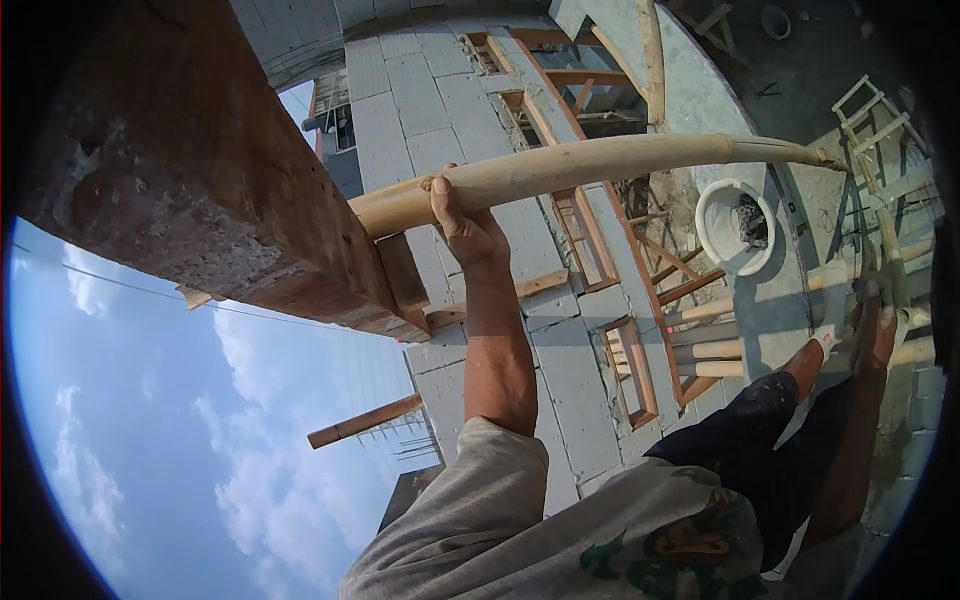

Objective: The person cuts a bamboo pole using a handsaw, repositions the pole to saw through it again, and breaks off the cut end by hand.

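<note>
The view is turned sideways, with sky at the left and ground at the right. My left hand [465, 228] is raised and closed around a long tan bamboo pole [590, 165], thumb on the near side and fingers behind it. The pole curves across the upper middle; its left end meets or passes behind a thick, stained brown beam [230, 190]. My right arm hangs low along my leg. At its end, my right hand [879, 300] is dim and blurred beside a thin pole [888, 240]; whether it grips that pole is unclear.
A grey block wall [420, 85] with wood-framed openings [632, 370] runs behind. On the ground are a white bucket [708, 230] and several bamboo poles [705, 350]. A short timber [365, 420] juts out against the sky. A wooden frame [880, 120] stands at the far right.
</note>
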Available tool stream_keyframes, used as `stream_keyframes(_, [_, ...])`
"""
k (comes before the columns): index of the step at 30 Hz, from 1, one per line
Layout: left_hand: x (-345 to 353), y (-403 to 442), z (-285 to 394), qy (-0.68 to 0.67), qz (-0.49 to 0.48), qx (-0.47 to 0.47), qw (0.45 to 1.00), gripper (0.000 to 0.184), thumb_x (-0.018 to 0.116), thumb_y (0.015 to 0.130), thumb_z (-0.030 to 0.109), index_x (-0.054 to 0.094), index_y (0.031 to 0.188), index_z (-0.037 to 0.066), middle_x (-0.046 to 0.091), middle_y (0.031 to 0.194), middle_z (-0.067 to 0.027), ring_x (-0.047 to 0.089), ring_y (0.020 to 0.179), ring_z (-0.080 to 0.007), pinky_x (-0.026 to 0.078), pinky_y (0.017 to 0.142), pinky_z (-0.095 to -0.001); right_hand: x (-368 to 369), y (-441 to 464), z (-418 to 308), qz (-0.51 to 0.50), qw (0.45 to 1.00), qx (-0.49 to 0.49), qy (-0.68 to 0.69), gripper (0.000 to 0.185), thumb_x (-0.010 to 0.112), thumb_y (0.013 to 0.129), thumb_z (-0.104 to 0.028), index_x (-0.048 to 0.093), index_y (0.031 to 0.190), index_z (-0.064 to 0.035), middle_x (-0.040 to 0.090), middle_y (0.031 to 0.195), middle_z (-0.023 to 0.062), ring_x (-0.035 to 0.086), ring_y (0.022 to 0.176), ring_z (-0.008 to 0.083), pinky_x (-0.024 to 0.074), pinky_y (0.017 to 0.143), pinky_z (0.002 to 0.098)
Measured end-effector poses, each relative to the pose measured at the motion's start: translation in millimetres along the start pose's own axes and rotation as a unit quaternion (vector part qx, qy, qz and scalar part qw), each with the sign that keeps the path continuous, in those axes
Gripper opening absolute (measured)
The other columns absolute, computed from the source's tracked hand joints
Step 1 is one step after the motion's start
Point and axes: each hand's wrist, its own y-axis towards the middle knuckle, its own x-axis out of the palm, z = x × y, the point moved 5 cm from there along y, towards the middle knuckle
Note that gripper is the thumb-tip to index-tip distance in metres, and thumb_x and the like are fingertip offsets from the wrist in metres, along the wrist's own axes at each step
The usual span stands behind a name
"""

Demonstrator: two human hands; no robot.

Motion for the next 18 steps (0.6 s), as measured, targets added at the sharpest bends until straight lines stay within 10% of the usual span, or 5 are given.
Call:
stream_keyframes(3, [-0.3, -0.1, -0.2, 0.003, -0.008, -0.011, 1.000, 0.054, 0.070, 0.083, 0.044, 0.053, 0.120, 0.008, 0.054, 0.113, -0.0037, 0.052, 0.108, -0.0186, 0.042, 0.097, -0.0380, 0.7, -8.3, 12.6, 0.140, 0.983, 0.038, -0.111, 0.042, 0.058, 0.091, -0.032, 0.055, 0.122, -0.0039, 0.052, 0.089, 0.0014, 0.046, 0.076, 0.0114, 0.0383, 0.069, 0.0275])
stream_keyframes(8, [-0.4, 1.3, -2.0, -0.029, -0.010, -0.016, 0.999, 0.052, 0.072, 0.083, 0.038, 0.053, 0.121, 0.008, 0.054, 0.114, -0.0035, 0.052, 0.110, -0.0182, 0.042, 0.097, -0.0384, 44.2, -54.1, -58.9, 0.013, 0.998, 0.005, -0.068, 0.064, 0.065, 0.086, -0.026, 0.042, 0.140, 0.0006, 0.056, 0.119, 0.0152, 0.050, 0.111, 0.0213, 0.0383, 0.100, 0.0382])
stream_keyframes(13, [-2.6, 2.7, -7.7, -0.032, -0.024, -0.027, 0.999, 0.052, 0.073, 0.081, 0.041, 0.052, 0.118, 0.011, 0.051, 0.112, -0.0019, 0.050, 0.109, -0.0179, 0.040, 0.098, -0.0378, 32.5, -61.9, -38.5, -0.026, 0.948, 0.070, -0.309, 0.076, 0.070, 0.087, -0.023, 0.029, 0.147, -0.0008, 0.058, 0.119, 0.0167, 0.060, 0.102, 0.0229, 0.0484, 0.088, 0.0363])
stream_keyframes(18, [1.8, 0.5, -5.6, -0.056, -0.031, -0.033, 0.997, 0.051, 0.075, 0.081, 0.035, 0.053, 0.119, 0.009, 0.052, 0.112, -0.0021, 0.050, 0.110, -0.0185, 0.040, 0.099, -0.0385, 66.0, -112.4, -99.5, -0.048, 0.866, -0.146, -0.477, 0.071, 0.075, 0.084, -0.029, 0.041, 0.139, -0.0001, 0.057, 0.114, 0.0226, 0.061, 0.101, 0.0325, 0.0524, 0.083, 0.0415])
